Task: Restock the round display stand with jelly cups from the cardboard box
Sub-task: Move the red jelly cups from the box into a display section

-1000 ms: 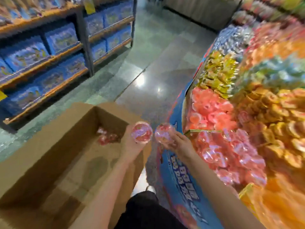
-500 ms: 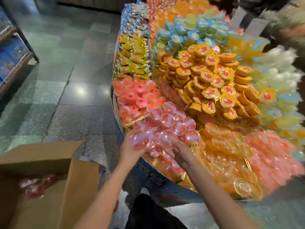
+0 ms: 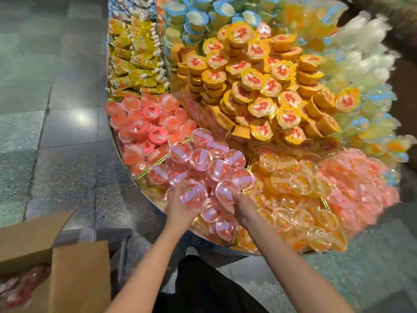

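Item, restock in progress: I have carried my left hand (image 3: 180, 207) and right hand (image 3: 242, 210), each gripping one pink jelly cup (image 3: 194, 195), from the cardboard box (image 3: 79, 274) to the round display stand (image 3: 126, 154), so both cups now await release onto the pink pile

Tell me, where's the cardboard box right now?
The box sits at the bottom left of the head view, on the floor left of the stand, beside the left arm.
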A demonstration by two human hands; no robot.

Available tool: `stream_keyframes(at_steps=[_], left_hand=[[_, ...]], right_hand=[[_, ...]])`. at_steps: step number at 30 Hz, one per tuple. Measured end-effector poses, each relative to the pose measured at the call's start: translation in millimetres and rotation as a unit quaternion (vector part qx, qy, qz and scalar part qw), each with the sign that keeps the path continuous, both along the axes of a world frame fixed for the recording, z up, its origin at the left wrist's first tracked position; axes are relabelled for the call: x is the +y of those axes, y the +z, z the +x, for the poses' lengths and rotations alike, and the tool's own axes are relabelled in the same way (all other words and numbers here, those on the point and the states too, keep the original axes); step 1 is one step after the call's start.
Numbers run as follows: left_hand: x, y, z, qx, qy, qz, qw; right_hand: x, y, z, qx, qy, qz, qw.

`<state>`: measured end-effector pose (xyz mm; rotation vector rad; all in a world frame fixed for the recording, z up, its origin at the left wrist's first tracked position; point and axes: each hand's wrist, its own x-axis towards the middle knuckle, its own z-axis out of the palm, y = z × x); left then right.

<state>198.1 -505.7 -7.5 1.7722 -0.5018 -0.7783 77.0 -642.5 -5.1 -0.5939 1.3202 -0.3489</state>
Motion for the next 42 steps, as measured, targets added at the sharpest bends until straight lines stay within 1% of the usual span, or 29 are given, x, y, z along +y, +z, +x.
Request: stream_keyframes(at_steps=[4, 7, 13, 16, 19, 22, 27, 31, 35, 38, 42], left_hand=[[-6.3, -5.0, -1.4, -0.005, -0.013, 0.016, 1.0], [-9.4, -8.5, 0.1, -0.003, -0.019, 0.024, 1.0], [-10.7, -14.8, -0.1, -0.001, -0.017, 0.03, 0.999], [-17.5, -13.4, -0.2, 0.015, -0.024, 0.052, 0.998], [-31.2, -13.0, -0.1, 0.013, -0.032, 0.07, 0.997], [-45.2, -14.9, -0.1, 0.021, -0.036, 0.075, 0.996], [-57.9, -26.5, -1.7, 0.03, -0.014, 0.098, 0.995], [-59.5, -35.1, -0.7, 0.015, -0.043, 0.108, 0.993], [-57.6, -36.9, 7.9, -0.002, -0.088, 0.122, 0.989], [-53.0, -33.0, 11.5, -0.007, -0.111, 0.126, 0.986], [-42.8, -22.8, 16.5, -0.029, -0.108, 0.121, 0.986]], right_hand=[[-1.4, -7.6, 0.8, 0.015, 0.005, 0.003, 1.0], [0.1, -6.2, 0.4, -0.007, -0.014, 0.025, 1.0], [5.8, -1.2, -4.7, -0.03, 0.002, 0.053, 0.998], [7.5, 1.1, -4.2, -0.023, 0.012, 0.072, 0.997], [9.3, 0.6, -4.4, -0.01, 0.027, 0.077, 0.997], [9.3, -2.9, -5.0, -0.009, 0.02, 0.085, 0.996], [4.8, -5.0, -6.4, -0.021, 0.005, 0.084, 0.996], [2.7, -4.8, -5.2, -0.019, -0.008, 0.078, 0.997], [6.0, -2.0, -0.8, -0.006, 0.025, 0.073, 0.997], [11.3, 4.2, 1.5, 0.027, 0.062, 0.077, 0.995], [21.7, 16.3, 0.9, 0.068, 0.113, 0.089, 0.987]])
